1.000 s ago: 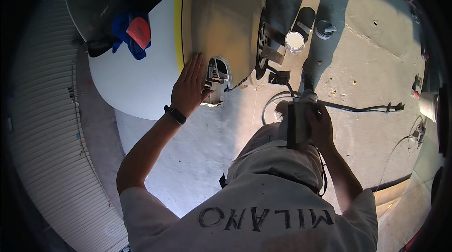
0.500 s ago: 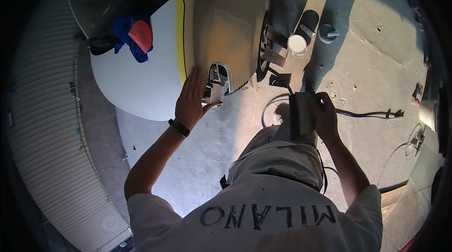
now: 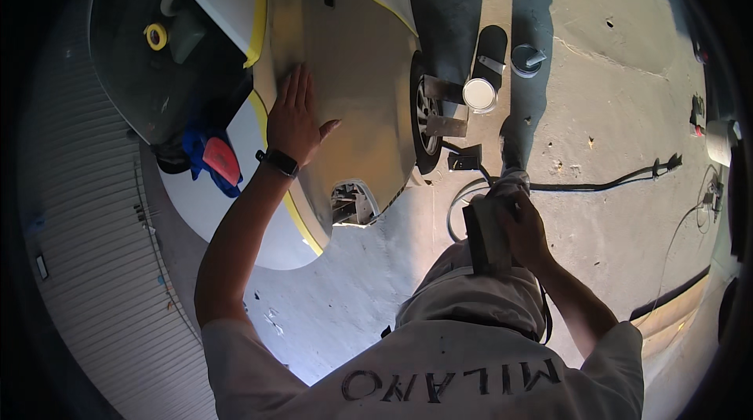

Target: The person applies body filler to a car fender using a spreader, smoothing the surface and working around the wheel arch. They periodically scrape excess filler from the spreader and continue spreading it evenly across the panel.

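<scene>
My left hand lies flat, fingers stretched out, on the sanded, patchy brown-grey side panel of a car. A dark watch is on that wrist. Yellow masking tape borders the panel, and below my hand is an open lamp recess at the panel's end. In front of my thighs, my right hand grips a flat, rectangular sanding block from its right side. The block is grey with a dark side, held apart from the car. My right fingertips are partly hidden behind it.
A blue cloth and a red pad rest on the car; a yellow tape roll lies on its glass. Near the wheel stand a pale-topped can and a dark tub. A black hose crosses the floor.
My left hand has slid from beside the lamp recess farther up the panel. The view has shifted over the car, bringing the tape roll into sight. My right hand still holds the block.
</scene>
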